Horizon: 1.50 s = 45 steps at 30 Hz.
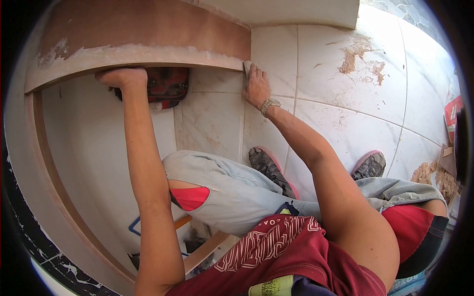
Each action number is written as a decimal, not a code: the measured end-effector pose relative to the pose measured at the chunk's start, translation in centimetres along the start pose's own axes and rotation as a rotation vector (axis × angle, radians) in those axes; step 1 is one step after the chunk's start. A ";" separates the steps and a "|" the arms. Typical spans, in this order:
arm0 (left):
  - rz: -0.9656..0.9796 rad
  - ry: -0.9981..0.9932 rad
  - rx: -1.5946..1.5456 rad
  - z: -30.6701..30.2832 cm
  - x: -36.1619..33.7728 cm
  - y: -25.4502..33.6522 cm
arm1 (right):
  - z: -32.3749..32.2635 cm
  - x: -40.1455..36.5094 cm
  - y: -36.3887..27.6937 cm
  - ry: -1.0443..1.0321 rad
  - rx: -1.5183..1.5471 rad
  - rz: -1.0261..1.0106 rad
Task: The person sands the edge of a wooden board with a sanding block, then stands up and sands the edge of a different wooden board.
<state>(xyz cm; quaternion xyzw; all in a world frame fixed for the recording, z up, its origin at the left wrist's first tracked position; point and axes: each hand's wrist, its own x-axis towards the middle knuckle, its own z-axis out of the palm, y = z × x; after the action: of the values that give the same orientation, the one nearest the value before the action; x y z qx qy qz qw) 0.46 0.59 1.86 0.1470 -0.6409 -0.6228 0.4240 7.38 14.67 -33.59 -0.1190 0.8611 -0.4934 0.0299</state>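
Observation:
My left hand (pixel 124 78) reaches under a curved wooden panel (pixel 148 34) and bears against its lower edge; its fingers are mostly hidden behind the wood. Pale filler (pixel 133 53) runs along that edge. At the panel's right end, my right hand (pixel 256 90) presses a small greyish piece of sandpaper (pixel 247 67) against the corner, with its fingers closed over it. A wristwatch (pixel 269 104) is on my right wrist. Just behind my left hand, below the panel, sits a dark red and black bag (pixel 169 86).
White tiles (pixel 340 113) cover the floor, with brown dust (pixel 356 53) scattered on them. My shoes (pixel 269 167) rest between the panel and my knees. A curved wooden frame (pixel 54 163) borders the left side. A blue-framed object (pixel 134 227) lies below my left arm.

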 end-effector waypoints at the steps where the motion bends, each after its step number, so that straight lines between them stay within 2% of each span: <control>1: -0.002 0.000 -0.002 0.0 0.0 0.0 | -0.1 0.0 0.0 -0.005 -0.002 0.004; 32: -0.012 -0.012 -0.012 -0.4 0.8 -0.7 | 0.0 0.1 0.4 -0.013 -0.013 0.002; 35: 0.000 -0.013 -0.022 -0.3 0.8 -0.7 | -1.1 0.1 -0.3 -0.054 0.066 0.025; 38: 0.018 -0.015 -0.030 -0.5 1.2 -0.6 | -1.1 0.4 -0.9 -0.015 0.165 0.154; 41: 0.016 -0.008 -0.007 -0.5 0.9 -0.7 | -1.5 0.7 -2.2 0.114 0.217 0.125; 44: 0.018 -0.009 -0.022 -0.3 0.9 -0.5 | 0.3 1.3 -4.7 0.114 0.397 0.179; 45: 0.031 -0.026 -0.026 -0.5 1.2 -0.7 | 0.2 1.6 -6.2 0.158 0.400 0.125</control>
<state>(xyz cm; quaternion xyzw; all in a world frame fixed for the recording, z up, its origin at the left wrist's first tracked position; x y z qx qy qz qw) -0.17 -0.73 1.62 0.1234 -0.6404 -0.6263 0.4271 6.93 11.09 -28.24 -0.0181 0.7514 -0.6594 0.0156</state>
